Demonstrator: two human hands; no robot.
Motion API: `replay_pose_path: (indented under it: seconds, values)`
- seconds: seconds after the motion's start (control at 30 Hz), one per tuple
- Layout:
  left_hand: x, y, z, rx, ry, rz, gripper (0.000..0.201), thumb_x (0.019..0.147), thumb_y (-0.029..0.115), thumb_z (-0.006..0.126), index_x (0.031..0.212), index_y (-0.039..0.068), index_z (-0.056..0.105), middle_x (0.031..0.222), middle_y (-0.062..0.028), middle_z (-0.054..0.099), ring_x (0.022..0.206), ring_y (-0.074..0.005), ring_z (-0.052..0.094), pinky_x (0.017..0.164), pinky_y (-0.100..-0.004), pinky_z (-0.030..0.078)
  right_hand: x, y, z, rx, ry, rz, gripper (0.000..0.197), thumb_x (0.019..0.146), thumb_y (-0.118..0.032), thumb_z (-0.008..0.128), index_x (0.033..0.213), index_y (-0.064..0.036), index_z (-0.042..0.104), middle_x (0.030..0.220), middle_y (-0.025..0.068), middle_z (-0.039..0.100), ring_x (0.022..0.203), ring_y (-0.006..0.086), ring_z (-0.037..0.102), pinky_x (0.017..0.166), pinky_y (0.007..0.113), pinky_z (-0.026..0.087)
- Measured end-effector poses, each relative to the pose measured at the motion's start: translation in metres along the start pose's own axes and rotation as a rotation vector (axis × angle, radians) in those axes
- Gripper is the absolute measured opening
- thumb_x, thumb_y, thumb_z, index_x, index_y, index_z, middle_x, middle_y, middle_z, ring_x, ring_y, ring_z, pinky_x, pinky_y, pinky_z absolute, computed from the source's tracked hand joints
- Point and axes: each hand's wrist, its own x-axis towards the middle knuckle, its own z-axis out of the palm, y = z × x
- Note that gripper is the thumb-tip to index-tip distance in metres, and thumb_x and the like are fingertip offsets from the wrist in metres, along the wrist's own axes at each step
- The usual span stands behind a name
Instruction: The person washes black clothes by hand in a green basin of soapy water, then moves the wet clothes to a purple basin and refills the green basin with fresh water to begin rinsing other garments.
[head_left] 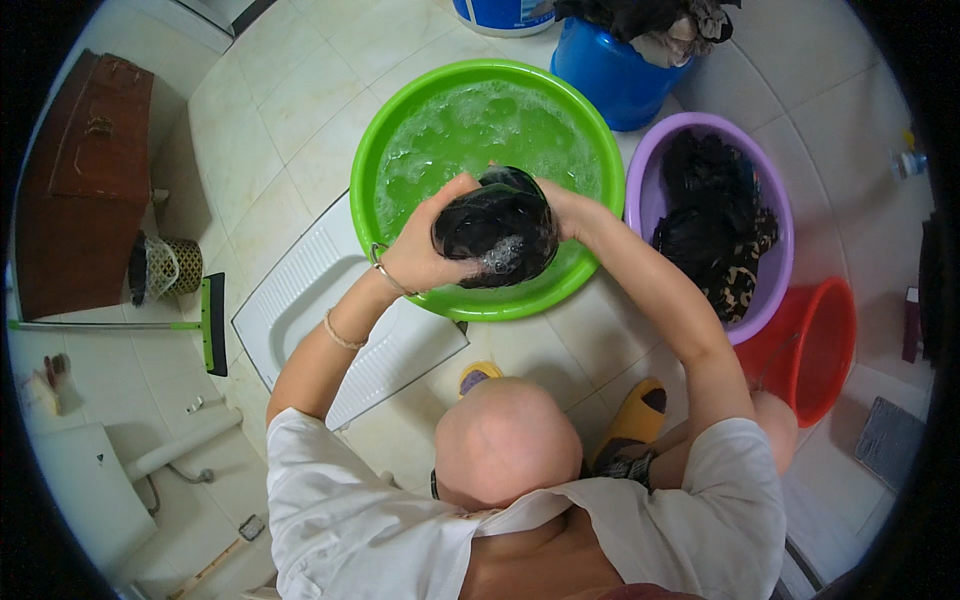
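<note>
Both my hands grip a wet, bunched-up black garment [497, 225], with white suds on its near side. My left hand [425, 245] is wrapped round its left side, the thumb along the lower edge. On the right side my right hand [562, 208] holds it, its fingers mostly hidden behind the cloth. The bundle is over a round green basin [372, 135] of foamy water [470, 125]. What kind of garment it is cannot be made out.
Right of the basin stands a purple tub [779, 225] with dark clothes [710, 200], beside a red bucket [828, 345]. A blue bucket [600, 80] heaped with clothes stands behind. A squat toilet [300, 270], a green broom [213, 325] and a brown cabinet [85, 190] are at left.
</note>
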Motion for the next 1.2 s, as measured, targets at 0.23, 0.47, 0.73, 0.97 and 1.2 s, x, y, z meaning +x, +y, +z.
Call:
replay_pose_path:
  seconds: [0.23, 0.47, 0.73, 0.97, 1.2]
  values:
    - [-0.011, -0.005, 0.000, -0.489, 0.481, -0.135, 0.041, 0.058, 0.009, 0.061, 0.096, 0.003, 0.047, 0.088, -0.0017, 0.049, 0.084, -0.0120, 0.047, 0.079, -0.0242, 0.038, 0.002, -0.004, -0.004, 0.251, -0.152, -0.179, 0.056, 0.082, -0.051, 0.034, 0.111, -0.0054, 0.049, 0.107, 0.0093, 0.053, 0.098, 0.0171, 0.050, 0.086, 0.033, 0.040]
    - [-0.002, -0.012, -0.012, -1.108, 0.727, 0.009, 0.033, 0.078, 0.026, 0.046, 0.101, 0.003, 0.051, 0.100, -0.0082, 0.056, 0.093, -0.0208, 0.052, 0.084, -0.0336, 0.041, -0.001, 0.008, -0.046, 0.269, -0.361, -0.262, 0.069, 0.077, -0.059, 0.034, 0.125, -0.0103, 0.031, 0.125, 0.0098, 0.036, 0.111, 0.0248, 0.040, 0.092, 0.043, 0.033]
    - [-0.017, -0.018, 0.002, -1.305, 0.716, -0.083, 0.041, 0.076, 0.037, 0.050, 0.108, 0.010, 0.050, 0.111, -0.0050, 0.051, 0.102, -0.0226, 0.048, 0.087, -0.0378, 0.039, -0.013, 0.010, 0.009, 0.546, -0.305, -0.577, 0.082, 0.064, -0.067, 0.045, 0.125, -0.0136, 0.033, 0.127, 0.0104, 0.034, 0.113, 0.0321, 0.035, 0.095, 0.050, 0.025]
    - [-0.049, -0.019, 0.025, -1.021, 0.890, -0.193, 0.044, 0.073, 0.012, 0.058, 0.113, 0.004, 0.040, 0.105, -0.0093, 0.050, 0.098, -0.0200, 0.049, 0.084, -0.0324, 0.041, -0.019, -0.001, 0.024, 0.321, -0.012, -0.644, 0.059, 0.079, -0.045, 0.047, 0.119, -0.0015, 0.039, 0.118, 0.0120, 0.044, 0.107, 0.0220, 0.044, 0.093, 0.034, 0.034]
    - [-0.044, 0.035, 0.012, 0.242, 0.570, 0.069, 0.045, 0.057, 0.012, 0.066, 0.096, 0.002, 0.046, 0.090, -0.0067, 0.050, 0.084, -0.0166, 0.049, 0.085, -0.0292, 0.035, -0.032, -0.013, 0.052, 0.291, -0.001, -0.484, 0.039, 0.082, -0.034, 0.049, 0.105, -0.0032, 0.052, 0.098, 0.0078, 0.057, 0.087, 0.0161, 0.056, 0.080, 0.029, 0.044]
